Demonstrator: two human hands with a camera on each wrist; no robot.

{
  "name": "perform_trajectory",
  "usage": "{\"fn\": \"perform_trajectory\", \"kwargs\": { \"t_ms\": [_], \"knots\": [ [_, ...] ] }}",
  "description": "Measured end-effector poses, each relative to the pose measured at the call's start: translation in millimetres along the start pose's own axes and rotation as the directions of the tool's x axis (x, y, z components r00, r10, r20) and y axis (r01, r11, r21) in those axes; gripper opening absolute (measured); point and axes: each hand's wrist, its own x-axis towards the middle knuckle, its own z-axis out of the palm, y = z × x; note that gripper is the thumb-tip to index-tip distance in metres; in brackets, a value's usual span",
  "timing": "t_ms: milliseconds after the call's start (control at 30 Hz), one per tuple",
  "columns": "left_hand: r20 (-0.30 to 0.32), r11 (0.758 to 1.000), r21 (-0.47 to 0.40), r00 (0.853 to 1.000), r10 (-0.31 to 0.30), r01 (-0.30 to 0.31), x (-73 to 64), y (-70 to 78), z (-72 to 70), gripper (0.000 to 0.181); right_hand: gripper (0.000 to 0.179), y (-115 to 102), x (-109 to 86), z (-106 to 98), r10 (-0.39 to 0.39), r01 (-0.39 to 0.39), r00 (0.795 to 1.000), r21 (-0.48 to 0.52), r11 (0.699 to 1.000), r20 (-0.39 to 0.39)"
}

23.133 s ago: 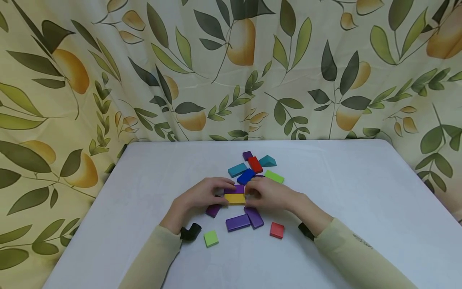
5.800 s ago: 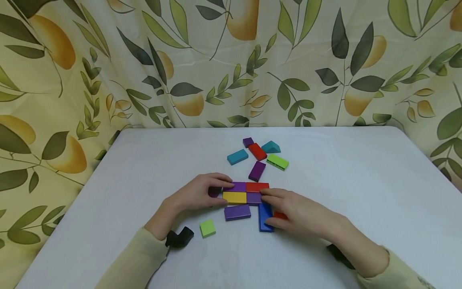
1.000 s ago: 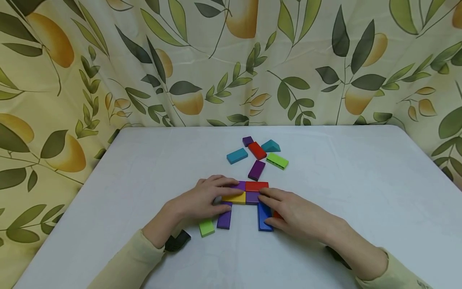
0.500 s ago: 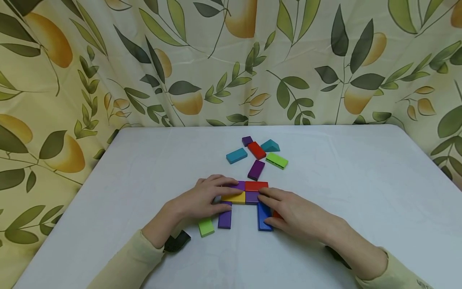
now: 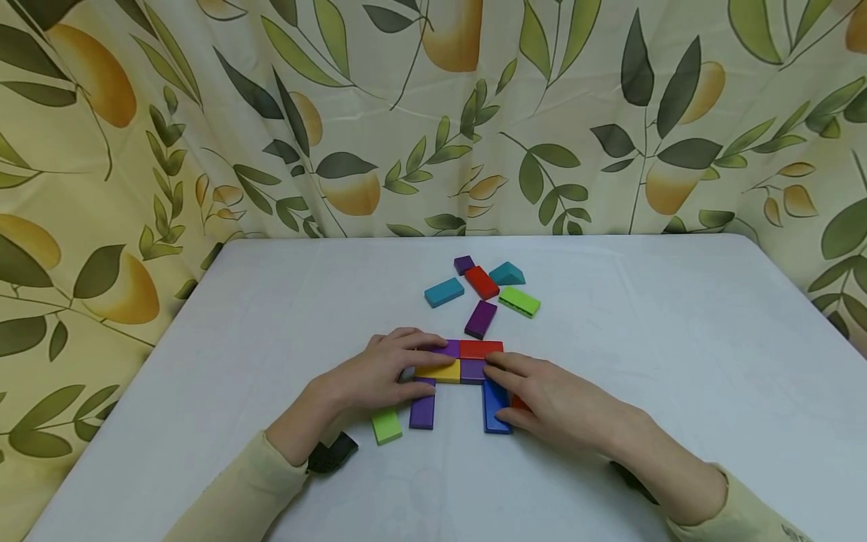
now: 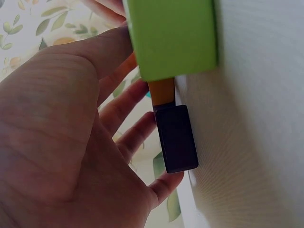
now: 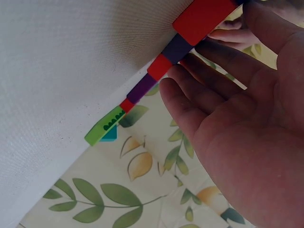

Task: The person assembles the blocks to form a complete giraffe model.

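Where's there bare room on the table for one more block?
The white tabletop is bare right of the notched lime-green block and left of the flat teal block. There's a smaller gap between the blue block and the purple block left of it. It's crowded around the left hand, the right hand and the teal wedge.

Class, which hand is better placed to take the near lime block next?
Probably the left hand: the lime block lies close to it, while the right hand is farther, by the blue block.

White table [image 5: 643,316], cream curtain [image 5: 427,120] hanging behind it, printed with leaves [image 5: 637,64] and fruit [image 5: 454,38]
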Motion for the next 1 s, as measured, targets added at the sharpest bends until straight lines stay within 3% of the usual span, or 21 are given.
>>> {"fn": "perform_trajectory", "kwargs": {
  "t_ms": [767,1000],
  "knots": [
    [-0.012,1.0,-0.012,1.0,0.004,-0.005,-1.4,-1.0,0.1,0.051,0.061,1,1.0,0,0.004,-0.004,1.0,0.006,1.0,0.011],
    [-0.093,1.0,-0.018,0.996,0.002,-0.003,-11.0,-1.5,-3.7,0.056,0.061,1,0.9,0,0.015,-0.016,1.0,0.013,1.0,0.016]
  ]
}}
